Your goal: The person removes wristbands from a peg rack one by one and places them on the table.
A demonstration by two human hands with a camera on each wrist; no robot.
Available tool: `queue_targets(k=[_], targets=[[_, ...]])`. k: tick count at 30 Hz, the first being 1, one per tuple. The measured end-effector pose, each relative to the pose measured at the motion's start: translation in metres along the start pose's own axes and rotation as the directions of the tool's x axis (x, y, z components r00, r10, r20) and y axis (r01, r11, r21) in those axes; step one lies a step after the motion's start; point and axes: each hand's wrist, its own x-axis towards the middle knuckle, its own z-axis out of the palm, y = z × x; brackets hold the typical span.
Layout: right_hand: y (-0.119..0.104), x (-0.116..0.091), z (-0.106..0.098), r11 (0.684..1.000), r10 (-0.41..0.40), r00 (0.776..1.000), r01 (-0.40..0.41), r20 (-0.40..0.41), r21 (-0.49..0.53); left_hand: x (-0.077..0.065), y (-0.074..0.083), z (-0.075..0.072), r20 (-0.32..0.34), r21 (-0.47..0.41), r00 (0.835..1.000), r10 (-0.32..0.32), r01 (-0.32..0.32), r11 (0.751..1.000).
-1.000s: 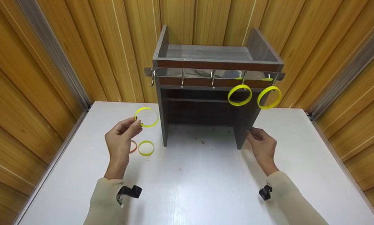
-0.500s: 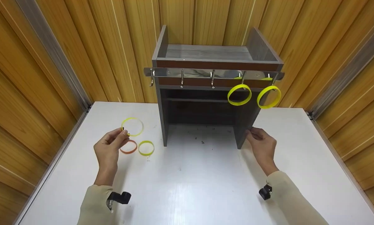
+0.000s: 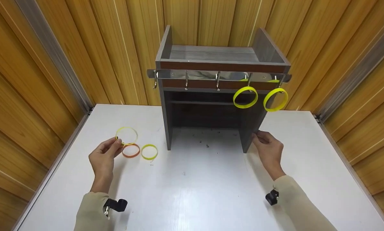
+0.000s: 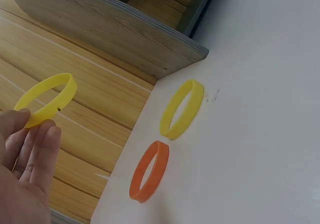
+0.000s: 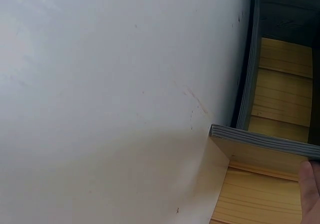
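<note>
My left hand point(image 3: 104, 157) pinches a yellow ring point(image 3: 126, 135) point(image 4: 46, 99) low over the white table point(image 3: 192, 186), at its left side. An orange ring point(image 3: 131, 150) point(image 4: 149, 170) and another yellow ring point(image 3: 149, 151) point(image 4: 182, 108) lie flat just to its right. My right hand point(image 3: 269, 148) rests on the lower right side panel of the small grey cabinet point(image 3: 221, 83), fingertips point(image 5: 311, 189) on its edge. Two yellow rings point(image 3: 246, 97) point(image 3: 276, 99) hang from the right hooks of the metal hook rail point(image 3: 185, 75).
Three hooks at the left and middle of the rail carry nothing. Wooden slat walls enclose the table on the left, back and right. The cabinet has an open top tray and a dark shelf opening below.
My left hand has carried the yellow ring down and to the left, away from the cabinet, to just above the table beside the orange ring. The right hand has stayed put.
</note>
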Motion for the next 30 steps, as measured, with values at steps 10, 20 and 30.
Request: queue_targets(k=[10,20,30], targets=[[-0.001,-0.002,-0.002,1.000,0.015,1.000,-0.015,0.012,0.000,0.011,-0.011,-0.017,-0.052,-0.030,0.998,-0.031,0.029,0.999],[-0.002,-0.001,-0.001,0.999,0.031,0.999,-0.031,0.008,-0.010,0.018,-0.022,-0.031,-0.092,0.020,0.992,-0.087,0.089,0.996],[0.000,-0.001,-0.001,1.000,0.024,1.000,-0.024,0.004,-0.005,0.028,-0.032,-0.045,-0.120,0.014,0.984,-0.129,0.131,0.991]])
